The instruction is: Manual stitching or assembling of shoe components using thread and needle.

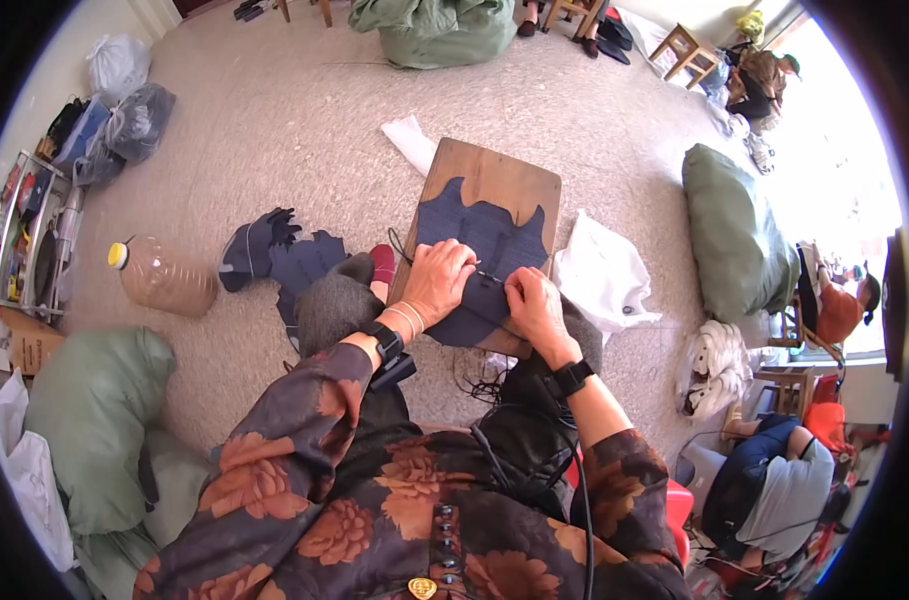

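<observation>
A clear plastic jug [170, 280] with a yellow cap [118, 256] sat on the speckled floor [295, 110]. At the far left, a metal rack [15, 306] held assorted items, with dark plastic bags [143, 122] near it and a bulging green sack [100, 430] closer in. Another green sack [445, 35] lay ahead; a third [735, 235] lay at right, near a white bundle [717, 370]. A wooden stool [685, 50] stood beyond.

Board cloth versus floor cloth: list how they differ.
The board cloth is spread out on the wooden board; the floor cloth lies in an uneven heap on the floor.
The board cloth is under the left hand and right hand; the floor cloth is touched by neither.
Both are dark blue with irregular outlines.
</observation>
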Demonstrator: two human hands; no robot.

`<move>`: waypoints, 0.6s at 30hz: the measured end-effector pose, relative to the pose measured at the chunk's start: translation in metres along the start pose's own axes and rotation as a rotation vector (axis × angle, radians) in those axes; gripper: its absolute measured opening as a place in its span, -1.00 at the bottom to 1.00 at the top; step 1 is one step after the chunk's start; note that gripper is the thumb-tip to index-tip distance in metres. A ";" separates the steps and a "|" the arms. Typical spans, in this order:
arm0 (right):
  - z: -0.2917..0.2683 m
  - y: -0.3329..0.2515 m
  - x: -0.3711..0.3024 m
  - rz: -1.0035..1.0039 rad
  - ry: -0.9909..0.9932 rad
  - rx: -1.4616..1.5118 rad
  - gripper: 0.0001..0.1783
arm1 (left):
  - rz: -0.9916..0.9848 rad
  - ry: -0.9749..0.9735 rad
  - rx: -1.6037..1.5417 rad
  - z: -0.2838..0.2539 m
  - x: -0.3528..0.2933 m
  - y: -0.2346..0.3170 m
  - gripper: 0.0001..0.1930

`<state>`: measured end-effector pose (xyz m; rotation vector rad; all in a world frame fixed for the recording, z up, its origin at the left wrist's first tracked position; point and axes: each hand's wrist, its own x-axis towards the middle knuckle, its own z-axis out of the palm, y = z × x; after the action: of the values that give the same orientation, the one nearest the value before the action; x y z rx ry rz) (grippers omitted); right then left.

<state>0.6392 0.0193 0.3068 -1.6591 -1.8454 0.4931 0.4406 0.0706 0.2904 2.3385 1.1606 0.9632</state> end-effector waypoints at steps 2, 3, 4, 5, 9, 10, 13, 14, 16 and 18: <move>0.005 -0.008 0.002 0.000 0.012 -0.033 -0.93 | -0.014 0.012 -0.041 0.000 0.000 -0.003 -0.93; 0.008 -0.012 0.001 0.006 0.028 -0.070 -0.92 | -0.028 0.032 -0.065 0.001 0.000 -0.003 -0.92; 0.012 -0.015 0.004 -0.037 0.049 -0.069 -0.91 | -0.041 0.053 -0.089 0.002 0.001 -0.002 -0.92; 0.018 -0.014 0.008 -0.039 0.072 -0.115 -0.90 | -0.040 0.053 -0.094 0.003 0.001 -0.002 -0.92; 0.009 -0.016 0.007 0.026 0.041 -0.037 -0.92 | -0.062 0.085 -0.149 0.000 0.000 -0.002 -0.92; 0.005 -0.017 0.006 0.084 0.027 0.027 -0.92 | -0.067 0.102 -0.172 -0.001 -0.002 -0.002 -0.91; 0.006 -0.013 0.006 -0.012 0.000 -0.024 -0.93 | -0.082 0.145 -0.195 -0.002 -0.002 -0.003 -0.90; 0.010 -0.013 0.007 -0.025 0.001 -0.056 -0.93 | -0.086 0.151 -0.195 -0.002 -0.003 -0.003 -0.90; 0.014 -0.013 0.010 -0.063 0.017 -0.090 -0.93 | -0.103 0.177 -0.246 0.002 -0.002 -0.002 -0.90; 0.017 -0.013 0.014 -0.104 0.035 -0.122 -0.93 | -0.091 0.183 -0.231 0.004 -0.001 -0.004 -0.89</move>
<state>0.6175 0.0333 0.3051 -1.6288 -1.9587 0.3117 0.4405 0.0720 0.2853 2.0346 1.1440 1.2280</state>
